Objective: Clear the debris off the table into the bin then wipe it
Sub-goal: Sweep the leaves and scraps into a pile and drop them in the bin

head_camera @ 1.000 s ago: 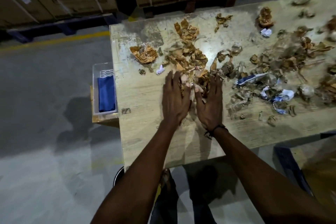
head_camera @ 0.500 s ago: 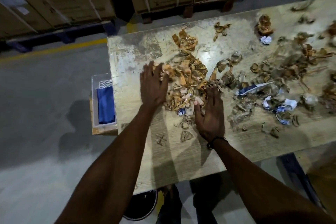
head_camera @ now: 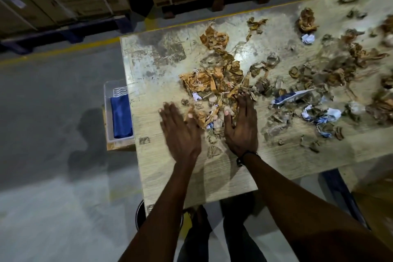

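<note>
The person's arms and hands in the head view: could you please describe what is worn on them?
Both forearms are bare, with no sleeves in view and no gloves. The left hand wears nothing that the picture shows. The right hand has a thin dark band round its wrist, with a small dark lump on the inner side; whether that is a clasp or a bead cannot be told. No rings show.

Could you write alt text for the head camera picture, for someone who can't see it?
Two open hands, left and right, flank crumpled brown paper scraps on a worn wooden table; a folded blue cloth sits alongside.
</note>
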A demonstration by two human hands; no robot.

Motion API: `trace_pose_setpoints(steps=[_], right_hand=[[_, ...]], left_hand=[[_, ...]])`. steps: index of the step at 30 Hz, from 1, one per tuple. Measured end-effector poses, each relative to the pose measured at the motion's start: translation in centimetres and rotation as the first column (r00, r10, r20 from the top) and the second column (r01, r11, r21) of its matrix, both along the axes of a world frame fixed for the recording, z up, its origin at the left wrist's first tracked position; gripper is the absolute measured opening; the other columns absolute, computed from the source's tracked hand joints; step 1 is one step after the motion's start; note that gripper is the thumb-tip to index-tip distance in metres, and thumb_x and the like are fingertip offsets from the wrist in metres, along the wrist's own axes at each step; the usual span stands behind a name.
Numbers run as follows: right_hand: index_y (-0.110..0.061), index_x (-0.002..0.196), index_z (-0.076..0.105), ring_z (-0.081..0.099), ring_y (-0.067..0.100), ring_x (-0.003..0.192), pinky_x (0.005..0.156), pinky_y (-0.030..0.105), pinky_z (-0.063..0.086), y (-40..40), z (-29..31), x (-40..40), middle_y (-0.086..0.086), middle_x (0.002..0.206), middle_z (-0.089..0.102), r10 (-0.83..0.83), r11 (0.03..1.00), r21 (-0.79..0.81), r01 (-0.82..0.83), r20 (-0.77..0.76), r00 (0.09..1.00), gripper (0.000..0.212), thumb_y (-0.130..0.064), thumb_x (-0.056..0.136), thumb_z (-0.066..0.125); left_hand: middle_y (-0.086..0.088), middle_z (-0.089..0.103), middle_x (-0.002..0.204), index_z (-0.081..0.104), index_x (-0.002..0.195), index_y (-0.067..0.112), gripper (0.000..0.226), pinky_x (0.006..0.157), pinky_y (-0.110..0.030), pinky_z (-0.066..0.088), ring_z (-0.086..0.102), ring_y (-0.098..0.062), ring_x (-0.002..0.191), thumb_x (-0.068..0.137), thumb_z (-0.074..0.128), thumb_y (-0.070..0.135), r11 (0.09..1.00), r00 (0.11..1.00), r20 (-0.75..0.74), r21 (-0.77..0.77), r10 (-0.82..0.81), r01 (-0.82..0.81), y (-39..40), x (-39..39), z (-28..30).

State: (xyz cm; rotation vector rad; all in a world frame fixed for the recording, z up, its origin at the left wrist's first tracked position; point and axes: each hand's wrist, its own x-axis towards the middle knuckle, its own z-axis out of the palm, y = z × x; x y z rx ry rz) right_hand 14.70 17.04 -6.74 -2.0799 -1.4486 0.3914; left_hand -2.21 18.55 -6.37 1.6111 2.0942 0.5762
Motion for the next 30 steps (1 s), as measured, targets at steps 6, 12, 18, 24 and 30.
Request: trace_pose_setpoints(steps=[6,12,18,24,30], right_hand=[[-0.017,0.163,0.029,0.020,0.025,0.159,0.128,0.049,0.023,-0.2,0.1,-0.2,0.006,0.172,0.022,-0.006,1.000,0.007,0.006,0.010,1.000,0.063,-0.047,0.109,0.040],[-0.019,0.165,0.024,0.017,0.024,0.159,0.130,0.045,0.016,-0.3,0.3,-0.3,0.005,0.173,0.018,-0.004,1.000,-0.030,0.004,0.004,1.000,0.065,-0.049,0.108,0.037],[-0.020,0.165,0.022,0.016,0.023,0.160,0.130,0.046,0.018,-0.2,0.2,-0.3,0.005,0.173,0.018,-0.009,1.000,-0.029,0.009,0.005,1.000,0.065,-0.051,0.110,0.035],[-0.018,0.165,0.024,0.018,0.022,0.159,0.129,0.046,0.019,-0.2,0.0,-0.3,0.007,0.173,0.020,-0.013,1.000,-0.005,0.013,0.006,1.000,0.064,-0.050,0.111,0.035],[-0.017,0.165,0.024,0.018,0.025,0.159,0.129,0.045,0.018,-0.3,0.1,-0.2,0.009,0.173,0.019,0.004,1.000,0.011,-0.004,-0.005,1.000,0.064,-0.047,0.111,0.037]], left_hand=[[-0.008,0.012,0.175,0.010,0.168,0.011,0.078,0.132,-0.043,0.010,0.008,-0.021,0.162,0.108,0.016,0.060,0.981,0.972,0.145,0.079,-0.187,0.177,2.3,3.7,0.7],[-0.006,-0.002,0.176,0.001,0.168,0.011,0.080,0.132,-0.048,0.004,-0.003,-0.022,0.163,0.107,0.021,0.059,0.995,0.995,-0.024,0.030,0.094,-0.093,-5.6,-3.2,0.5],[-0.014,-0.001,0.175,0.000,0.166,0.006,0.085,0.132,-0.047,0.006,-0.005,-0.027,0.162,0.107,0.015,0.064,0.998,0.999,-0.037,-0.058,0.031,-0.034,-1.5,2.0,0.1],[-0.011,0.005,0.176,0.005,0.167,0.007,0.082,0.132,-0.044,0.008,0.002,-0.024,0.163,0.107,0.023,0.060,0.998,0.997,0.079,0.062,-0.019,0.014,-0.7,2.6,0.4],[-0.017,0.004,0.175,0.005,0.166,0.001,0.088,0.131,-0.049,0.008,-0.001,-0.029,0.163,0.105,0.021,0.062,0.988,0.986,-0.075,0.011,0.151,-0.151,-10.2,-1.7,-0.6]])
